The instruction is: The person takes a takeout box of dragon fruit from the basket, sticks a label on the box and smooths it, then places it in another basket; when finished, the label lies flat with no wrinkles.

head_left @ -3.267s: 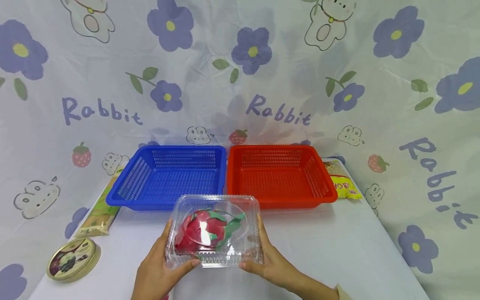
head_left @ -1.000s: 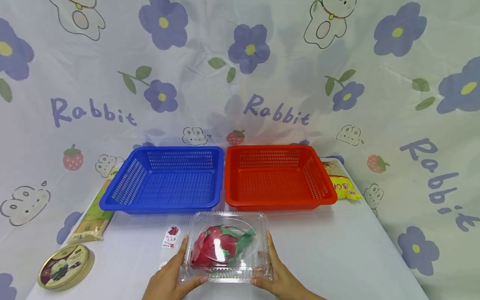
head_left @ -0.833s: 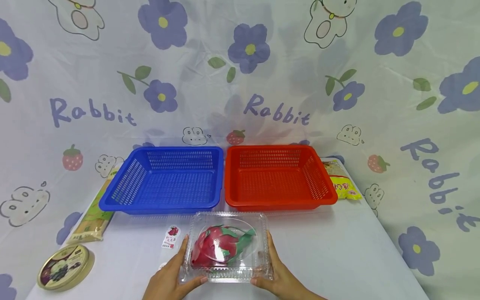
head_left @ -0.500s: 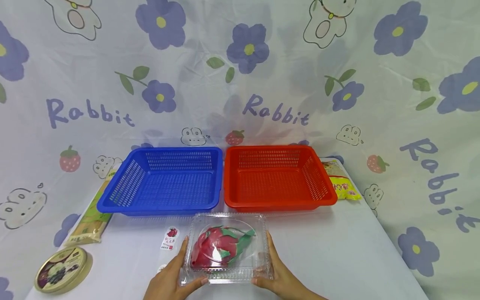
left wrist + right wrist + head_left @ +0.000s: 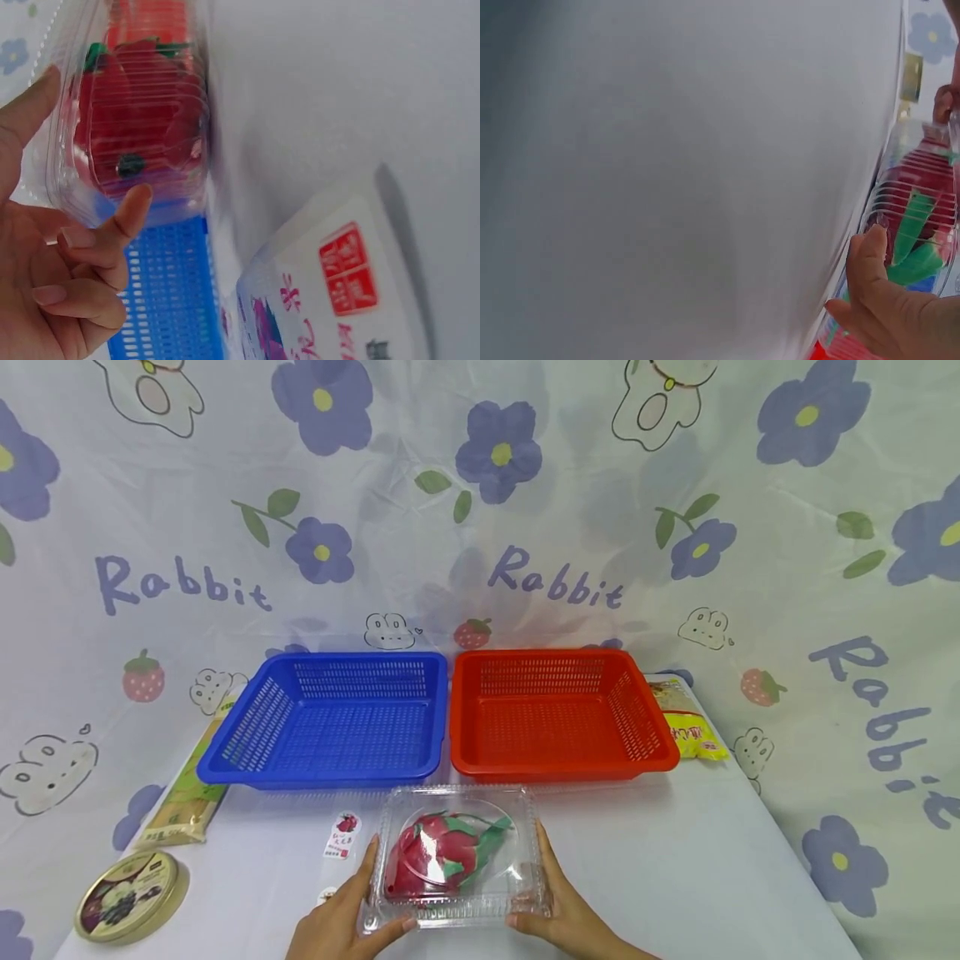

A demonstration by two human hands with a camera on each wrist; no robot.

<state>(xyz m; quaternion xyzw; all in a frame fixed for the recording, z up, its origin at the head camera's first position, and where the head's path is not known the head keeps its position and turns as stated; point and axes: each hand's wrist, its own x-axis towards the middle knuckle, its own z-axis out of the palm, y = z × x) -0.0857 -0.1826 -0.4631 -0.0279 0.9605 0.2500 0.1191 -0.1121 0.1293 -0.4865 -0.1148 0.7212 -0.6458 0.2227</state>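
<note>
A clear plastic clamshell box (image 5: 517, 877) with a red and green dragon fruit (image 5: 435, 856) inside sits low over the white table, lid closed. My left hand (image 5: 337, 910) holds its left side, thumb at the front edge. On the opposite side my right hand (image 5: 566, 910) grips it the same way. The left wrist view has fingertips of the left hand (image 5: 67, 255) on the ribbed wall of the box (image 5: 142, 112), whose base appears to meet the table. The right wrist view has the right hand (image 5: 892, 300) against the other end of the box (image 5: 911, 187).
Behind stand a blue basket (image 5: 352, 735) and a red basket (image 5: 547, 727). A dragon fruit label (image 5: 342, 835) lies left of the box. At far left are a round gold tin (image 5: 127, 893) and a noodle-like packet (image 5: 183, 802); a yellow bag (image 5: 690, 731) lies right.
Since the earliest frame, both hands have brought the box down and nearer, slightly rightward in view, uncovering the label. Over the last second it has barely moved.
</note>
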